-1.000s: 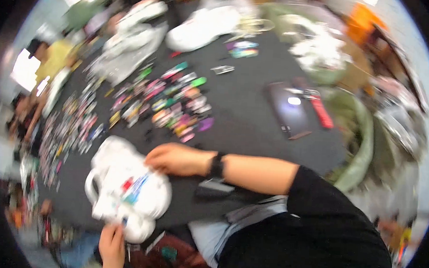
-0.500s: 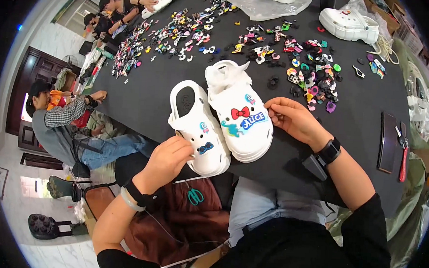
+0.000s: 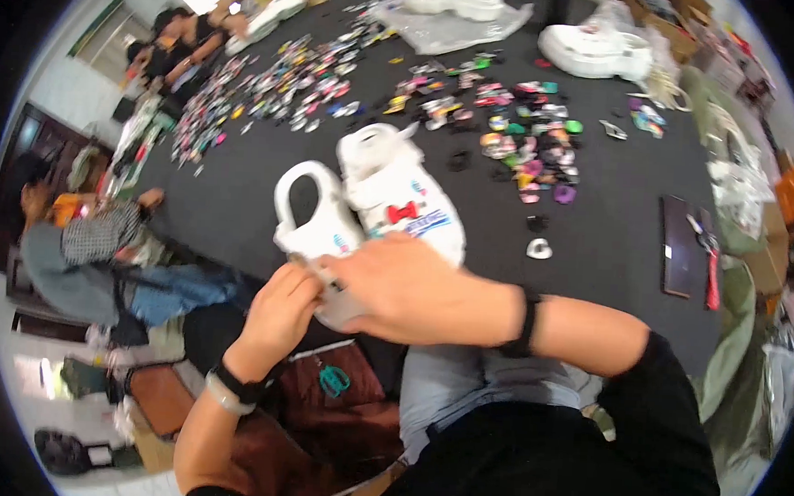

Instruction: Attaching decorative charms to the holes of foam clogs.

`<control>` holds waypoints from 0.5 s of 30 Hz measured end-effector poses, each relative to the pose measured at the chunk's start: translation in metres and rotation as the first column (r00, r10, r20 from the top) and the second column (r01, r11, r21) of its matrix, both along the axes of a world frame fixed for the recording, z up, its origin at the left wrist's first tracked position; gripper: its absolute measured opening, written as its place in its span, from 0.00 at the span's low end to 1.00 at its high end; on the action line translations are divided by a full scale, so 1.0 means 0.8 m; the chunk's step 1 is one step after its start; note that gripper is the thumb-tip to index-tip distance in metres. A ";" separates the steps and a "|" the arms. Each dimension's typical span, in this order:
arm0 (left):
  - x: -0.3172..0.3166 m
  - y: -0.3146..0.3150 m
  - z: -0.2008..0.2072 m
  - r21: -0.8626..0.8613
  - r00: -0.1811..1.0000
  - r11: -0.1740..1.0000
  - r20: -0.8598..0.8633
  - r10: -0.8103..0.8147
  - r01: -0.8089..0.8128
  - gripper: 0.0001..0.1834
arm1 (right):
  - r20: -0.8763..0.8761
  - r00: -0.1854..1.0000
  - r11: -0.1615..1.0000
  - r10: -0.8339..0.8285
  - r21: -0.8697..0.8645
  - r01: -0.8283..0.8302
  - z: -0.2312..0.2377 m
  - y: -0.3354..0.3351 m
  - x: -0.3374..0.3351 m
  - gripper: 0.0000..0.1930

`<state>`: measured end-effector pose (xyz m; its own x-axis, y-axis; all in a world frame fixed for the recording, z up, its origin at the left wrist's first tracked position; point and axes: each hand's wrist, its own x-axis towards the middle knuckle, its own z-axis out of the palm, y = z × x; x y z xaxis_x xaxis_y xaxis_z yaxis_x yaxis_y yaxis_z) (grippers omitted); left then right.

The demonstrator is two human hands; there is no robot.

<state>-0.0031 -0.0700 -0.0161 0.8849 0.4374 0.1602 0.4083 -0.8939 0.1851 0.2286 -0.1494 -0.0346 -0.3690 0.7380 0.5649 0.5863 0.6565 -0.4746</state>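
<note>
Two white clogs lie side by side, toes toward me. My left hand [image 3: 282, 307], fingers closed, grips the side of the left clog [image 3: 292, 232] near its strap. Across its toe reaches my right hand [image 3: 404, 286], slightly blurred, with fingers bent round the front and their tips partly hidden. The right clog [image 3: 437, 203] is just beyond that hand and bears a red bow charm [image 3: 402, 212], a blue-and-white lettered charm [image 3: 427, 223] and a swirl charm. Another swirl charm [image 3: 341, 243] shows on the left clog; the rest of its toe is covered.
Heaps of colourful shoe charms [image 3: 537, 139] spread over the black table [image 3: 593, 285]. Farther off stand more white clogs [image 3: 596, 52], some on clear plastic [image 3: 453, 31]. A dark phone [image 3: 675, 249] and keys on a red strap [image 3: 713, 273] lie right. Other people sit at left.
My right hand has moved left from beside the right clog onto the left clog's toe, uncovering charms on the table. My left hand stays at the left clog. The whole view has shifted.
</note>
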 end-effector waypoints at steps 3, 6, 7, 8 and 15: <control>0.009 -0.003 0.006 0.050 0.997 0.998 0.060 -0.049 0.046 0.11 | 0.154 0.987 0.991 -0.042 0.135 0.021 -0.014 0.042 -0.034 0.36; 0.011 -0.005 0.010 -0.094 0.999 0.996 0.043 0.002 0.002 0.16 | 0.145 0.985 0.986 -0.088 0.151 0.066 -0.032 0.060 -0.042 0.36; 0.011 -0.005 0.011 -0.091 1.000 0.996 0.007 0.010 -0.009 0.15 | 0.166 0.981 0.987 -0.103 0.139 0.080 -0.036 0.062 -0.043 0.36; 0.010 -0.004 0.010 -0.084 1.000 0.996 0.018 0.009 -0.007 0.13 | 0.194 0.976 0.992 -0.097 0.104 0.077 -0.038 0.063 -0.044 0.37; 0.008 0.008 0.009 -0.174 0.999 0.983 -0.023 0.047 -0.050 0.10 | 0.187 0.975 0.992 -0.122 0.041 0.117 -0.036 0.062 -0.043 0.37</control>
